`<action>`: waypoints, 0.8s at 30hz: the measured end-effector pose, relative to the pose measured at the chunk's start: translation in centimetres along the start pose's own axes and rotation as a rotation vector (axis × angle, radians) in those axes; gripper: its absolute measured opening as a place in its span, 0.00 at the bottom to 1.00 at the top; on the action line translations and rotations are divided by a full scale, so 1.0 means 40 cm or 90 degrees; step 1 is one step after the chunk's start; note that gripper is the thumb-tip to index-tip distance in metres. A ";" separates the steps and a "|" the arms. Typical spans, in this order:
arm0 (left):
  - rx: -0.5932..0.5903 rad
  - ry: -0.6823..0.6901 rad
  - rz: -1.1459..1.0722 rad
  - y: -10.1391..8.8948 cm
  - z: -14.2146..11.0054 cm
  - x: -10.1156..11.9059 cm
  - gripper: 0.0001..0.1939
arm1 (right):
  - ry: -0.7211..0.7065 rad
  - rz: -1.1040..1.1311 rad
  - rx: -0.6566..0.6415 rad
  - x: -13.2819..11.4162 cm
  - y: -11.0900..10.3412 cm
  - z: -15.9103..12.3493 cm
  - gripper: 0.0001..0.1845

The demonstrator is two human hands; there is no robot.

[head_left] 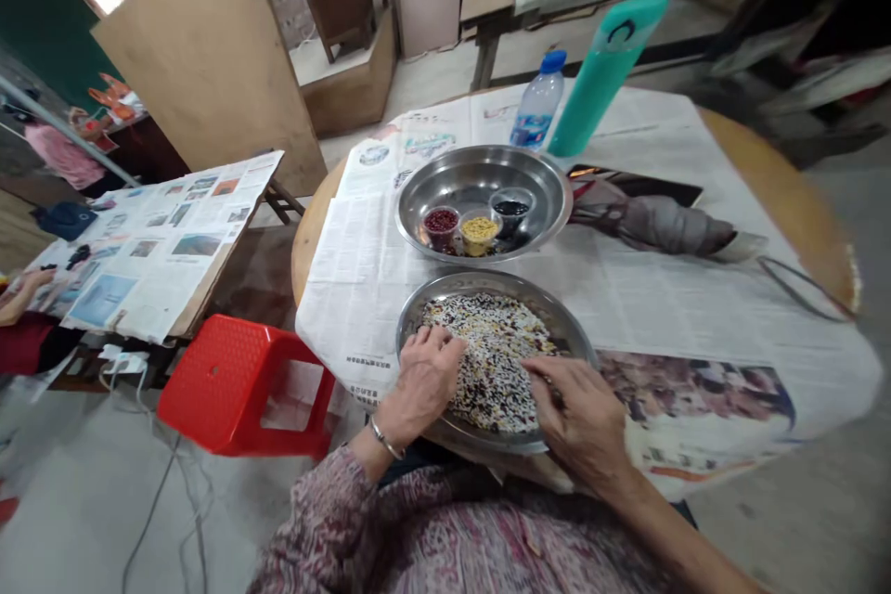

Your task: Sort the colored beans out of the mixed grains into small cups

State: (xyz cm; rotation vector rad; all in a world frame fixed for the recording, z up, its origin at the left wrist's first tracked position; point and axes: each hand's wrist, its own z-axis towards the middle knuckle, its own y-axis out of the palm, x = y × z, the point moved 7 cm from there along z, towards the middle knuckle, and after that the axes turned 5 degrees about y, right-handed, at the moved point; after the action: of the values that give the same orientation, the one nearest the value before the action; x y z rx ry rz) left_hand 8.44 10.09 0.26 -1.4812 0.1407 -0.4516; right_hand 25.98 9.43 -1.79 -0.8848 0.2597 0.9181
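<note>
A steel pan (557,316) near the table's front edge holds a heap of mixed beans (494,353), white, dark and red. My left hand (424,380) rests on the left side of the heap, fingers curled onto the beans. On the right side lies my right hand (577,413), its fingers pinched together among the beans. Behind it a second steel pan (418,200) holds three small cups: red beans (441,223), yellow beans (480,230) and black beans (510,209).
Newspaper (696,297) covers the round table. A water bottle (537,102) and a teal flask (602,74) stand at the back; a grey bundle (654,223) lies to the right. A red stool (237,385) stands at the left, by another papered table (153,241) with a person's hand (20,292).
</note>
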 end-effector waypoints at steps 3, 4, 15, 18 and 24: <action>0.047 -0.013 -0.076 0.001 -0.046 -0.017 0.09 | -0.004 -0.035 -0.029 -0.007 0.011 0.007 0.11; 0.064 -0.015 -0.098 0.003 -0.056 -0.021 0.09 | -0.002 -0.045 -0.039 -0.008 0.014 0.010 0.11; 0.184 0.013 -0.179 0.000 -0.077 -0.032 0.09 | -0.013 0.018 -0.201 -0.068 0.019 0.045 0.11; 0.227 0.007 -0.206 -0.002 -0.087 -0.038 0.10 | -0.044 0.035 -0.280 -0.096 0.043 0.022 0.12; 0.405 0.031 -0.263 -0.010 -0.113 -0.048 0.09 | -0.032 0.042 -0.356 -0.096 0.090 -0.019 0.12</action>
State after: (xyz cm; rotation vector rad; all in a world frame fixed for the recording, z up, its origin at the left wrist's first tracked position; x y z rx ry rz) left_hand 4.99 6.62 -0.14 -0.8654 -0.2593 -0.7829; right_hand 20.97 7.66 -2.16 -1.3700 -0.0188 1.0954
